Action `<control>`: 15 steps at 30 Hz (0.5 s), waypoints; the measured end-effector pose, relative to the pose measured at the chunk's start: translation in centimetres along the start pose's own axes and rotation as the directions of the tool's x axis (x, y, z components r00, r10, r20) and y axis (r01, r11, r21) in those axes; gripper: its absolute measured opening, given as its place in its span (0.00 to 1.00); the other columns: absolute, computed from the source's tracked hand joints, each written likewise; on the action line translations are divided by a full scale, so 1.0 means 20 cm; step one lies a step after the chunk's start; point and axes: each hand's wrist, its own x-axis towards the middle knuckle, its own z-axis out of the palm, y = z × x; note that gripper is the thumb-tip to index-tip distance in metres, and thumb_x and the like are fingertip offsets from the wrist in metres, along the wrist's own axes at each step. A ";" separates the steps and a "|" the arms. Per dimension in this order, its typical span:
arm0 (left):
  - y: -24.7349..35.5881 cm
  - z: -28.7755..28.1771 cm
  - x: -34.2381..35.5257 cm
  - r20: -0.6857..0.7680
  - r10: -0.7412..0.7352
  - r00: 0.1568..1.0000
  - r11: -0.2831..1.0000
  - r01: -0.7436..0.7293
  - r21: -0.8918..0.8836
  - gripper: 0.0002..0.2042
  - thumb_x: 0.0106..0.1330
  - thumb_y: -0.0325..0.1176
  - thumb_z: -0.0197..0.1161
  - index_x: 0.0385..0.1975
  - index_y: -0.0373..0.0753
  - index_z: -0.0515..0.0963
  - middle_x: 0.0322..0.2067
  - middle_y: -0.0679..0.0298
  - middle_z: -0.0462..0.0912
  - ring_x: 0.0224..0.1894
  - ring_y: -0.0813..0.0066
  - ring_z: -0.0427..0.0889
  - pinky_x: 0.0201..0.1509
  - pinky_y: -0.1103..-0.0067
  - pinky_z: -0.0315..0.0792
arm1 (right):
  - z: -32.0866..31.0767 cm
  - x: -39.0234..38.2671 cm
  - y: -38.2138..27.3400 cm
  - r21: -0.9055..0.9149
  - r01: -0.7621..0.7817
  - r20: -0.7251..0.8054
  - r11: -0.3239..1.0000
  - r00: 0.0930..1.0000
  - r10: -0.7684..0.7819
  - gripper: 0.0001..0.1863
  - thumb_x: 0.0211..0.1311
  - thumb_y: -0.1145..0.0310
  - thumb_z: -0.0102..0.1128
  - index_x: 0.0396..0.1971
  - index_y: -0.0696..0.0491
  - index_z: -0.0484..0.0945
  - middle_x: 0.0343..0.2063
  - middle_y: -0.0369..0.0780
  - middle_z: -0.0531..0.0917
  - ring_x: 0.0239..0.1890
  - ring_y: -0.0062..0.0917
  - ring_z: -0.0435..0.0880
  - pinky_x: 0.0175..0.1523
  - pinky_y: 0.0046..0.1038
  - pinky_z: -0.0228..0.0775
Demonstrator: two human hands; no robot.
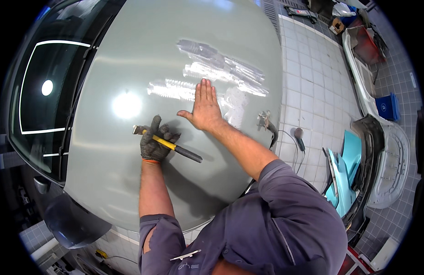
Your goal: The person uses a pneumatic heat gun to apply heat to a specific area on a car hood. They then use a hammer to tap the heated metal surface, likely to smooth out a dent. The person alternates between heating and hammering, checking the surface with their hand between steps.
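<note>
My left hand, in a dark worn glove with an orange cuff, grips a hammer. Its head end points left, and its yellow and black handle slants down to the right, over a grey-green car hood. Bare of any glove, my right hand lies palm down on the hood, fingers together and stretched out, thumb apart. Around its fingertips are shiny ground streaks of bare metal and a dull whitish patch. What lies under the palm is hidden.
A crumpled greyish thing sits by the hood's front edge. The windshield is at left. On the tiled floor at right are a corded power tool, turquoise panels, a removed bumper and a blue bin.
</note>
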 end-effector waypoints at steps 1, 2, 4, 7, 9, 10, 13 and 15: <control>0.00 0.00 0.00 -0.012 0.000 1.000 1.000 0.000 0.007 0.29 0.63 0.47 0.67 0.66 0.54 0.72 0.47 0.62 0.82 0.44 0.63 0.82 0.69 0.50 0.65 | -0.02 0.01 -0.01 -0.007 -0.021 0.039 1.000 0.999 0.021 0.66 0.63 0.22 0.40 0.73 0.73 0.39 0.76 0.63 0.38 0.80 0.52 0.28 0.81 0.47 0.23; 0.00 0.01 0.01 -0.024 0.001 1.000 1.000 -0.001 0.013 0.29 0.63 0.47 0.67 0.66 0.54 0.73 0.47 0.62 0.82 0.44 0.63 0.82 0.68 0.50 0.65 | -0.03 0.06 -0.01 0.007 -0.004 0.005 1.000 1.000 0.004 0.66 0.63 0.22 0.40 0.73 0.73 0.39 0.76 0.63 0.38 0.80 0.52 0.28 0.81 0.47 0.23; 0.00 0.01 0.00 -0.060 -0.002 0.998 1.000 0.003 0.013 0.28 0.63 0.47 0.67 0.65 0.55 0.74 0.47 0.63 0.82 0.43 0.63 0.82 0.68 0.50 0.65 | -0.04 0.18 -0.02 0.046 0.025 -0.055 0.999 0.998 -0.023 0.67 0.62 0.21 0.40 0.73 0.73 0.39 0.75 0.64 0.38 0.80 0.52 0.28 0.81 0.47 0.23; -0.01 0.05 0.01 -0.099 0.014 0.995 0.999 -0.011 0.037 0.27 0.62 0.47 0.68 0.64 0.56 0.75 0.45 0.64 0.81 0.41 0.65 0.81 0.62 0.53 0.70 | 0.00 0.20 -0.01 0.058 0.059 -0.110 0.997 0.993 -0.053 0.66 0.61 0.22 0.43 0.73 0.73 0.42 0.76 0.63 0.40 0.80 0.50 0.32 0.81 0.46 0.25; 0.00 0.02 -0.01 -0.074 0.012 0.997 0.999 -0.009 0.036 0.28 0.63 0.48 0.68 0.65 0.57 0.75 0.45 0.65 0.81 0.41 0.65 0.80 0.57 0.57 0.71 | 0.00 0.13 0.00 0.074 0.101 -0.109 0.992 0.990 -0.092 0.64 0.64 0.24 0.44 0.73 0.73 0.44 0.76 0.61 0.43 0.80 0.49 0.34 0.82 0.45 0.26; -0.01 0.01 -0.02 -0.064 0.004 0.998 1.000 -0.002 0.027 0.28 0.63 0.48 0.68 0.65 0.57 0.74 0.45 0.65 0.81 0.41 0.66 0.80 0.55 0.59 0.71 | 0.01 0.09 0.00 0.071 0.108 -0.099 0.992 0.990 -0.100 0.63 0.64 0.25 0.44 0.73 0.73 0.44 0.76 0.61 0.43 0.80 0.49 0.35 0.82 0.45 0.27; -0.01 0.04 -0.02 -0.074 0.018 0.997 0.997 -0.013 0.070 0.30 0.63 0.49 0.68 0.67 0.57 0.73 0.46 0.65 0.81 0.43 0.66 0.80 0.51 0.63 0.70 | -0.02 -0.02 -0.01 0.088 0.136 -0.057 0.987 0.990 -0.131 0.58 0.68 0.30 0.45 0.73 0.72 0.46 0.76 0.61 0.45 0.80 0.49 0.37 0.82 0.46 0.29; -0.01 0.06 -0.01 -0.094 0.042 0.995 0.997 -0.036 0.073 0.30 0.63 0.49 0.67 0.68 0.57 0.72 0.49 0.64 0.81 0.43 0.65 0.79 0.54 0.61 0.70 | -0.03 -0.09 -0.01 0.106 0.158 -0.020 0.982 0.987 -0.157 0.56 0.69 0.32 0.47 0.72 0.72 0.48 0.75 0.61 0.45 0.80 0.50 0.38 0.81 0.45 0.31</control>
